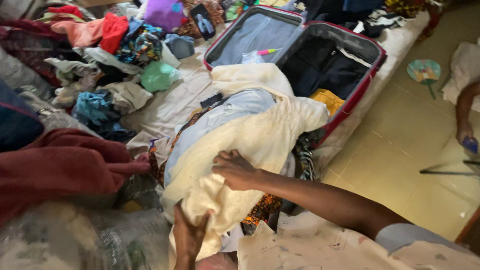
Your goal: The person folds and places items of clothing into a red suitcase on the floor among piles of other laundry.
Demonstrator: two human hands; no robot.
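A mattress on a tiled floor (410,139) is heaped with loose clothes, and the open red suitcase (355,88) lies at its far end; I place everything else from that. The cream cloth (251,145) I am working on spreads from just in front of the suitcase's near edge back toward me, lying over a pale blue garment (218,117). My right hand (236,170) rests palm down on the cream cloth, fingers curled loosely over a fold rather than pinching it. My left hand (189,232) has the near hem, fingers closed on the edge, though how tight I cannot tell. Left of the suitcase sits a jumble of coloured clothes (125,54), and nearer me a dark red garment (60,168). Right of the suitcase, on the floor, lies a round hand fan (424,70), and beyond it another person's hand (466,135) holds something small and blue.

To handle this well, I judge the right palm should stay flat to pin the cloth while the left draws the hem taut, so creases smooth out evenly.
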